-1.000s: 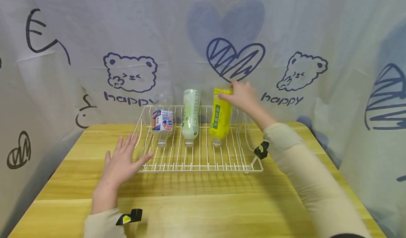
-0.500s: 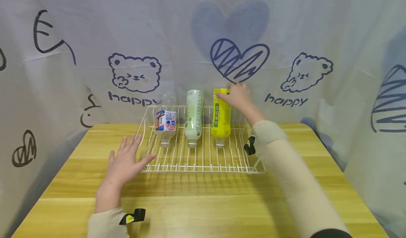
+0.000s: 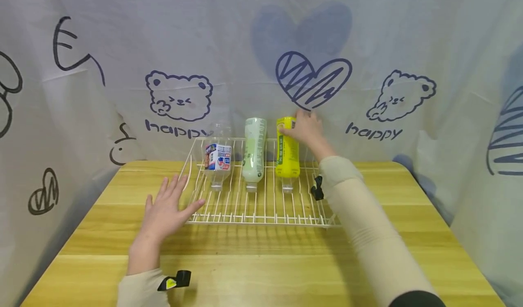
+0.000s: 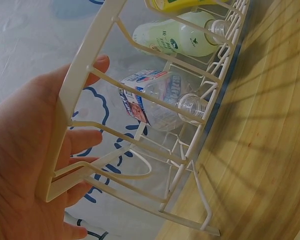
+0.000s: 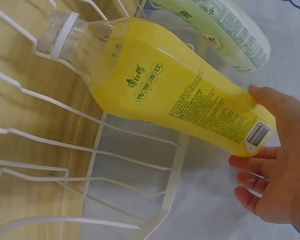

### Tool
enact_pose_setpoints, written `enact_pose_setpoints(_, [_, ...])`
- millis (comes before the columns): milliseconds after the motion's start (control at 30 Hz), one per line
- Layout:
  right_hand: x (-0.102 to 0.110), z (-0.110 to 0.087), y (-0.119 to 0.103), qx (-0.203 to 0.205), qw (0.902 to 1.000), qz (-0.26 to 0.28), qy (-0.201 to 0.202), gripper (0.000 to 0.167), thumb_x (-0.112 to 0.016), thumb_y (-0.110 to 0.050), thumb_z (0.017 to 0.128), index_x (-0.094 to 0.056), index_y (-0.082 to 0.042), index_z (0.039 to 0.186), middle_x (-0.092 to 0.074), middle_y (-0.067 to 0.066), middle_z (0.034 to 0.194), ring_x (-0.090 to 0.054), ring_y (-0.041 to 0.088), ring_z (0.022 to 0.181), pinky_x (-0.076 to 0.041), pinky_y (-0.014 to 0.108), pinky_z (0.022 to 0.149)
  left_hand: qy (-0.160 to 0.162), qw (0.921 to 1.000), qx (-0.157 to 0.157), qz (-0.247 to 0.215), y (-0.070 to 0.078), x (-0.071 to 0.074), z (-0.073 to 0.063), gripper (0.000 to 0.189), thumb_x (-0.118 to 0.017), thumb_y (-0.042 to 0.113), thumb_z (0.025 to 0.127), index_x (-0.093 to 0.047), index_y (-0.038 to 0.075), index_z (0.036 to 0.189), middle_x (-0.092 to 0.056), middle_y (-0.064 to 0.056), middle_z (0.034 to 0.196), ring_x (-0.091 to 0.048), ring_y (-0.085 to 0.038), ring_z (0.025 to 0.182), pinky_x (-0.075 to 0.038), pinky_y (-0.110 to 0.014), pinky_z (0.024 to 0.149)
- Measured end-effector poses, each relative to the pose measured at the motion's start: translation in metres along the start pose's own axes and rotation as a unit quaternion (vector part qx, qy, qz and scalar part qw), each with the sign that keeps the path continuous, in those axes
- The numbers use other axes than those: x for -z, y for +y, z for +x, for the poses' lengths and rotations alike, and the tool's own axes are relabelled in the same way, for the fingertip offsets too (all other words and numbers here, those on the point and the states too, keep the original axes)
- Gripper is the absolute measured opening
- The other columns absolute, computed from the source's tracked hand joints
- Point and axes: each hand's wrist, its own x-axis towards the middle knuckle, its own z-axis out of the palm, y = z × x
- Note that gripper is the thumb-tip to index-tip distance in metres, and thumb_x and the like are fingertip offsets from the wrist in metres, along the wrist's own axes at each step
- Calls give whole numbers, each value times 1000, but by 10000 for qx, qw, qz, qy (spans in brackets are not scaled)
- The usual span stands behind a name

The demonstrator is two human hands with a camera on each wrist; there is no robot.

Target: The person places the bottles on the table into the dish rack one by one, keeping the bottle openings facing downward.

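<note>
Three upside-down bottles lean in a white wire dish rack (image 3: 261, 223), necks down between its wires. At the right is a yellow-labelled bottle (image 3: 288, 155); my right hand (image 3: 307, 131) pinches its raised base between thumb and fingers. In the right wrist view the thumb (image 5: 270, 97) lies on one side of the base and fingertips on the other. The middle one is a pale green bottle (image 3: 254, 152), and a clear bottle (image 3: 218, 159) with a blue, red and white label stands left. My left hand (image 3: 165, 216) spreads its fingers at the rack's left side, palm against the frame (image 4: 65, 107).
The rack stands on a wooden table (image 3: 261, 270) near its back edge. Behind hangs a pale curtain (image 3: 245, 39) printed with bears and hearts. A curved wire loop (image 4: 140, 172) projects at the rack's left end.
The yellow bottle's base has swung slightly left with my right hand, so the bottle stands straighter. My left hand stays at the rack. The whole head view has shifted a little.
</note>
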Motion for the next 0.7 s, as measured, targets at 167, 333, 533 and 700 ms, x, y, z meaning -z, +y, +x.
enact_pose_setpoints(167, [-2,-3,0,131,9996,-197,-153,87,-73,-51,81,-36,-4,144,-45,17,145,-34,38,136,-26,56,118,2,10000,-6,6,1,0,1,91,-40,72,91,-9,20,158,-4,-13,165,1,-42,151,4,-75,112])
enact_pose_setpoints(333, [-3,-8,-1,164,9991,-276,-269,92,-73,-52,81,-32,-3,147,-41,19,150,-32,38,139,-25,56,119,-16,10000,-19,-5,2,-1,2,90,-40,71,91,-8,21,158,-5,-13,165,0,-42,151,4,-75,112])
enact_pose_setpoints(533, [-4,-8,2,182,9989,-299,-304,93,-70,-53,83,-29,-3,150,-37,21,153,-29,40,140,-22,57,120,6,10000,-42,-1,1,-1,4,89,-40,70,92,-7,21,158,-6,-14,165,-1,-43,151,3,-76,111])
enact_pose_setpoints(700, [-4,-5,3,282,9980,-506,-257,89,-60,-59,88,-29,-5,150,-35,23,153,-28,42,140,-21,59,120,17,10000,-18,-31,0,2,4,90,-41,70,92,-7,21,158,-7,-17,164,-1,-44,150,3,-76,111])
